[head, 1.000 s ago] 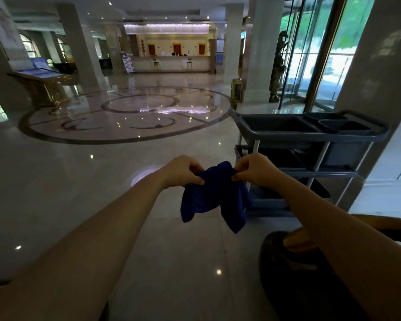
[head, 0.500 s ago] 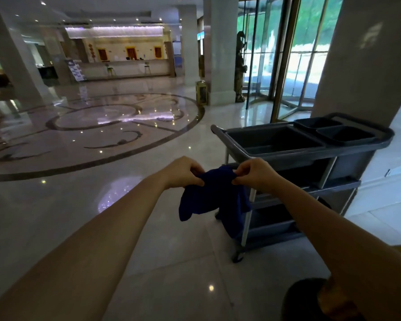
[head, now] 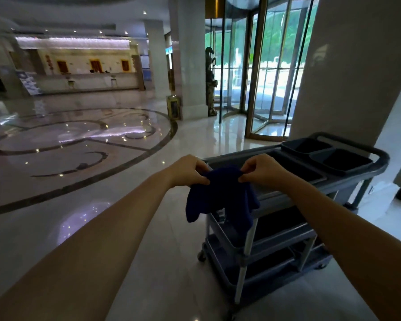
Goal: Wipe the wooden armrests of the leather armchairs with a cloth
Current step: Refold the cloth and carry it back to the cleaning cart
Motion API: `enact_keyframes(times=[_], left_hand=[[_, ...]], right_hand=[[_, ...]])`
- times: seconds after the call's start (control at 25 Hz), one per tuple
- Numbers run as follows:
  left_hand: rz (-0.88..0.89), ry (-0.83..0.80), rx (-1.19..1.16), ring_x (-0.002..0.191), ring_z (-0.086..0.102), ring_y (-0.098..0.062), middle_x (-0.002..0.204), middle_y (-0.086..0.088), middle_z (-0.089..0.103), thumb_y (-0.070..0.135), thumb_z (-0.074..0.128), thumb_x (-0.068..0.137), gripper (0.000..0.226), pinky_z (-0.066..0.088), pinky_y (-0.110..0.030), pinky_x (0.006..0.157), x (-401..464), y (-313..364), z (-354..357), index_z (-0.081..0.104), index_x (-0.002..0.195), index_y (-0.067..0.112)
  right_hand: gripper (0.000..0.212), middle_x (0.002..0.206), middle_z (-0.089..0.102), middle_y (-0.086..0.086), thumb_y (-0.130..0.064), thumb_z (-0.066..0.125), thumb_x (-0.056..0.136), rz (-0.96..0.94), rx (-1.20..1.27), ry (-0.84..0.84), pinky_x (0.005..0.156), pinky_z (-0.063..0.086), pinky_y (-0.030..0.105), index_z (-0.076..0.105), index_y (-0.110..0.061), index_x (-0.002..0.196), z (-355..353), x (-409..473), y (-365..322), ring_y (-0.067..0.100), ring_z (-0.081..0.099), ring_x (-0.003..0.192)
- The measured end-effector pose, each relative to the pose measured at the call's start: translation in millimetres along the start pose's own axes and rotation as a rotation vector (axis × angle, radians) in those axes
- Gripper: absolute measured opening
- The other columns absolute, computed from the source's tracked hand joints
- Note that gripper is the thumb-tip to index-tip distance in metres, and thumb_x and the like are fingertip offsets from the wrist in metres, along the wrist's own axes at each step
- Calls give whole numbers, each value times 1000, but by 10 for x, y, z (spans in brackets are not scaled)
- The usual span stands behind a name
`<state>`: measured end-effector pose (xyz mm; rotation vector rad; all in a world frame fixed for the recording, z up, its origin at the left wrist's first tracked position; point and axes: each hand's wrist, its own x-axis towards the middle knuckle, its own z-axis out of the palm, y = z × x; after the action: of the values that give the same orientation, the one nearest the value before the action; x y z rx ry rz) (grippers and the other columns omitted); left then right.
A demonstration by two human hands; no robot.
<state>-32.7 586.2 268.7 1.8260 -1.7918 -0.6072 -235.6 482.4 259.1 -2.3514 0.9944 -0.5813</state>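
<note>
A dark blue cloth (head: 220, 195) hangs in front of me at chest height, held by its top edge. My left hand (head: 190, 171) pinches the cloth's left corner and my right hand (head: 261, 170) pinches its right corner, a hand's width apart. The cloth droops in folds over the near end of a grey service cart (head: 287, 200). No armchair or wooden armrest shows in this view.
The three-shelf cart on wheels stands just ahead to the right, with two dark bins (head: 326, 154) on top. A wide white pillar (head: 357, 66) rises behind it. A revolving glass door (head: 264, 72), polished marble floor (head: 79, 158) and a far reception desk (head: 86, 81) fill the lobby.
The view has swung right and up: the dark armchair at lower right has left the frame and the cart now sits closer below my hands. Both hands kept their grip on the cloth.
</note>
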Motion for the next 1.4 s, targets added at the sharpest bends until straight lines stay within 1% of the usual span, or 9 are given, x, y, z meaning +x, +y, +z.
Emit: enact_keyframes(times=[0.12, 0.24, 0.44, 0.56, 0.64, 0.72, 1.04, 1.2, 1.4], left_hand=[[21, -17, 22, 84, 64, -16, 90, -1, 65, 16, 69, 77, 24, 55, -23, 66, 690, -143, -219, 66, 101, 13], [78, -50, 63, 89, 64, -19, 97, -6, 66, 17, 69, 77, 26, 55, -33, 78, 1273, -308, -365, 66, 103, 11], [224, -157, 72, 81, 61, -7, 90, 4, 64, 17, 68, 78, 25, 51, -16, 66, 2346, -614, -578, 66, 103, 15], [305, -222, 59, 79, 61, -4, 86, 6, 63, 16, 67, 79, 24, 50, -13, 57, 2859, -673, -650, 66, 102, 15], [358, -286, 65, 82, 62, -9, 90, 2, 64, 16, 67, 79, 23, 51, -16, 61, 3201, -680, -650, 66, 102, 13], [405, -334, 69, 84, 62, -13, 92, -2, 65, 14, 67, 78, 23, 52, -20, 66, 3549, -648, -593, 67, 101, 11], [556, -487, 83, 77, 63, -12, 85, -3, 68, 10, 69, 73, 21, 48, -17, 69, 4665, -666, 348, 70, 94, 12], [547, -545, 80, 81, 65, -16, 90, -8, 71, 9, 69, 72, 21, 53, -29, 79, 5103, -847, 880, 71, 93, 11], [472, -661, 81, 76, 62, -9, 88, -6, 71, 7, 70, 71, 20, 49, -21, 72, 5436, -1171, 1462, 71, 90, 12]], right_hand=[[9, 67, 64, -3, -14, 76, 69, 33, -22, 10, 58, 40, 16, 69, -13, 76, -118, 576, 158, 4, 58, 64], [13, 71, 64, -1, -13, 74, 71, 60, -34, 31, 59, 41, 15, 69, -7, 81, -182, 1020, 299, 8, 58, 68], [11, 82, 70, 3, -17, 74, 71, 148, -57, 127, 67, 46, 19, 71, -11, 81, -203, 1719, 620, 12, 64, 78], [11, 65, 67, -13, -17, 75, 69, 247, -52, 220, 63, 43, 15, 68, -24, 66, -252, 1969, 725, -2, 61, 64], [24, 51, 62, -22, -16, 76, 68, 314, -62, 266, 54, 39, 5, 63, -32, 57, -276, 2098, 794, -12, 57, 56], [22, 52, 62, -19, -18, 77, 66, 392, -68, 322, 52, 37, 6, 63, -30, 55, -303, 2199, 925, -9, 57, 54], [14, 59, 57, -16, -20, 81, 63, 665, -66, 415, 51, 39, 5, 67, -22, 65, -245, 2362, 1968, -3, 53, 56], [12, 57, 56, -14, -18, 79, 63, 773, -39, 390, 50, 38, 1, 69, -14, 68, -22, 2437, 2506, -2, 50, 56], [12, 59, 57, -11, -16, 79, 64, 919, 53, 342, 44, 35, -1, 69, -13, 69, 378, 2483, 3030, -3, 50, 57]])
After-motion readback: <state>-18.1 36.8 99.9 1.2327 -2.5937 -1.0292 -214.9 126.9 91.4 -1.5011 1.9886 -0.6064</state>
